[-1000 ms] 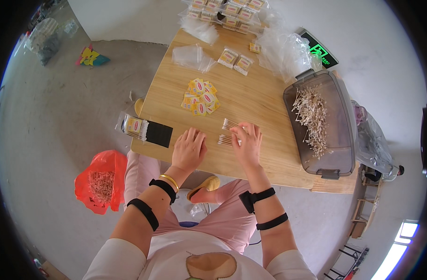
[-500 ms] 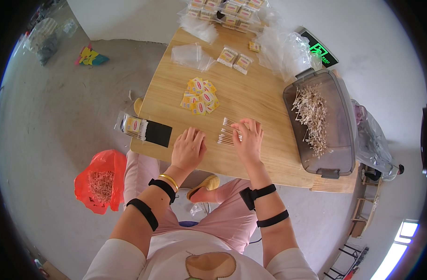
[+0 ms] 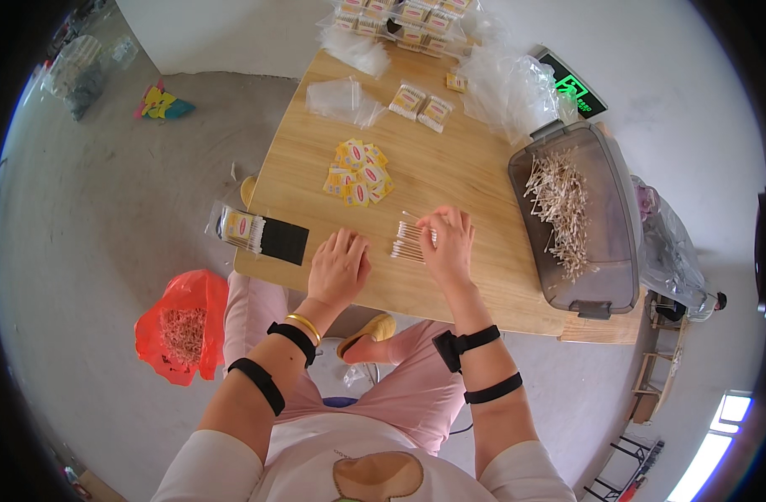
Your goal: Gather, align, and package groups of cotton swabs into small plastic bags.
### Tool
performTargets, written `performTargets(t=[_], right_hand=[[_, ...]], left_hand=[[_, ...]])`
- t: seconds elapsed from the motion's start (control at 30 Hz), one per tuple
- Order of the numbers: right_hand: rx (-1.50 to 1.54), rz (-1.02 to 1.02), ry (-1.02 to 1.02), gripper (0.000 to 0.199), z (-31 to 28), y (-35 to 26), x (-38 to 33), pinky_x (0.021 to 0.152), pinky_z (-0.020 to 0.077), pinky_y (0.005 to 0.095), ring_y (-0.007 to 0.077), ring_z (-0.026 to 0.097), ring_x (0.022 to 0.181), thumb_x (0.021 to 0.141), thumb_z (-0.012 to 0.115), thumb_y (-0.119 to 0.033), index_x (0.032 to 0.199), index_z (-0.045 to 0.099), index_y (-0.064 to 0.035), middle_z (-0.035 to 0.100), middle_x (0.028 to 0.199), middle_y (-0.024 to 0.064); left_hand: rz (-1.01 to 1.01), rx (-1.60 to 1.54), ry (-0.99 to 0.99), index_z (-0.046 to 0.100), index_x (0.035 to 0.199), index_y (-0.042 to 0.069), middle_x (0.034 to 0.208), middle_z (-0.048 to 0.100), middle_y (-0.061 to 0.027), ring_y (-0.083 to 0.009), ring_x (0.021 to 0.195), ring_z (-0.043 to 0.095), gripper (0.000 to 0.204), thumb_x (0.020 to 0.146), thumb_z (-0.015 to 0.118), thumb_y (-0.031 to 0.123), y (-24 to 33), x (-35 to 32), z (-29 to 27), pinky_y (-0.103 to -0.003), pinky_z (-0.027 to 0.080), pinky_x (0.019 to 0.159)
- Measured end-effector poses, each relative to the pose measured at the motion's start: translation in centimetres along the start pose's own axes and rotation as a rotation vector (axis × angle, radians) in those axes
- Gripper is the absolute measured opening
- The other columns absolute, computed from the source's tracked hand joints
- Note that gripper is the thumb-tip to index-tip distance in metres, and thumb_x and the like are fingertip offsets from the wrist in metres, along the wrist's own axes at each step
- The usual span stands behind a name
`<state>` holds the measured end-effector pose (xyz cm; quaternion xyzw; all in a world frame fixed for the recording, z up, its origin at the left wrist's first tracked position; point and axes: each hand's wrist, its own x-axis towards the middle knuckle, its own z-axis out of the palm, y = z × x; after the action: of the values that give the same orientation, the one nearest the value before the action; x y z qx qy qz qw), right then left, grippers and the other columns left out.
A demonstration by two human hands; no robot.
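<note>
- A small row of white-tipped wooden cotton swabs (image 3: 408,243) is seen lying flat on the light wooden worktop (image 3: 450,167), close to its near edge and roughly midway along it.
- The right hand (image 3: 447,245) is laid palm down over the right end of that row, its fingers (image 3: 440,224) spread and curled slightly; the swabs are touched rather than clamped.
- The left hand (image 3: 339,266) is rested flat on the worktop just left of the swabs, fingers apart and nothing held.
- A loose heap of small yellow printed paper labels (image 3: 358,172) is found farther in, toward the middle of the worktop.
- A black rectangular pad (image 3: 283,241) with a packed clear bag of swabs (image 3: 236,227) beside it is placed at the near left corner, the bag overhanging the left edge.
- A grey plastic tray (image 3: 611,251) holding a pile of loose swabs (image 3: 559,209) is set along the right edge.
- Clear plastic bags (image 3: 510,79) and small filled packets (image 3: 421,104) are gathered along the far edge.
- A red plastic bag (image 3: 182,326) is left on the floor beyond the left edge.
</note>
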<state>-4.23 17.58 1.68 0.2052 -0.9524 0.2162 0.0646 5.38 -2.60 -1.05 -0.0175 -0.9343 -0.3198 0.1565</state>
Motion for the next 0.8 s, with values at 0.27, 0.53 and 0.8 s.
performTargets(t=[0.27,0.53,0.8], right_hand=[[0.021,-0.012,-0.011,0.023,0.4,1.7,-0.4,0.095,0.0429,0.0467,0.0311,0.055,0.114,0.084,0.065,-0.003,0.103,0.071,-0.0146,0.062,0.116,0.0042],[0.132,0.027,-0.022,0.065,-1.3,1.6,-4.9,0.117,0.0323,0.0521,0.0372,0.041,0.142,0.089,0.070,-0.022,0.147,0.046,-0.0070,0.047,0.151,0.0155],[-0.102,-0.012,-0.135,0.099,1.5,0.1,-6.0,0.128,0.0150,0.0539,0.0431,0.017,0.157,0.091,0.069,-0.043,0.161,0.017,0.0043,0.019,0.167,0.0294]], left_hand=[[-0.006,-0.010,-0.004,0.060,0.101,0.009,0.100,0.059,-0.0099,-0.0324,0.097,0.061,0.016,0.086,0.065,0.011,0.3,0.2,0.0,-0.045,0.051,0.082],[0.042,-0.070,-0.083,0.057,0.126,0.007,0.127,0.056,-0.0158,-0.0365,0.120,0.054,0.037,0.092,0.064,0.020,0.0,-0.2,-1.2,-0.050,0.043,0.099],[0.173,0.533,-0.386,0.018,0.162,-0.005,0.172,0.012,-0.0180,-0.0311,0.161,0.001,0.104,0.098,0.025,0.076,0.9,1.6,2.2,-0.056,-0.003,0.129]])
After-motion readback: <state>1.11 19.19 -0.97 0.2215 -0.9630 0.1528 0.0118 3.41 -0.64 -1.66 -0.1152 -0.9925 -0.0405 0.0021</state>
